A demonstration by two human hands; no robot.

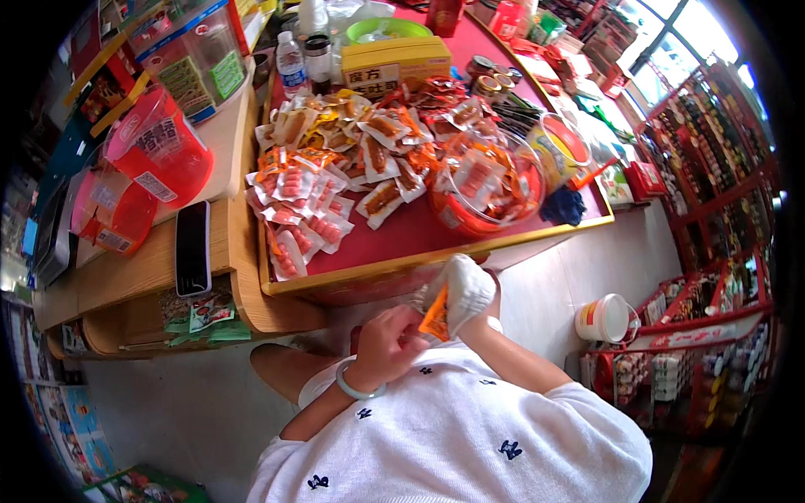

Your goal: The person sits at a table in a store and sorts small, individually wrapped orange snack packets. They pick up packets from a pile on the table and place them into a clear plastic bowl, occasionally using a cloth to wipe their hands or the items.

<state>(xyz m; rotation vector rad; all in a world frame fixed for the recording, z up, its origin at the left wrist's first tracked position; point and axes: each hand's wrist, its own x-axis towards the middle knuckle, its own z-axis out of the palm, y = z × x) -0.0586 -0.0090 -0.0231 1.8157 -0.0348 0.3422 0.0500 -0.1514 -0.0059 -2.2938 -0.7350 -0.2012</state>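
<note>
My right hand (466, 293), in a white knit glove, is curled round a small orange-and-white snack packet (435, 315) above my lap. Close beside it is my bare left hand (391, 344), a pale bangle (359, 382) on its wrist. The left fingers are bent together near the packet; whatever is between them is hidden. Beyond my hands, a red table (352, 267) bears a pile of sealed snack packets (381, 159), some with pink sausages (303, 186). Similar packets fill a clear-walled red tub (453, 220) at the table's near right.
A yellow carton (394, 60), a water bottle (291, 65) and a green bowl (390, 30) stand at the back. On the wooden desk to the left are a phone (193, 249) and red tubs (159, 147). A white bucket (600, 318) stands right, near stocked shelves (713, 201).
</note>
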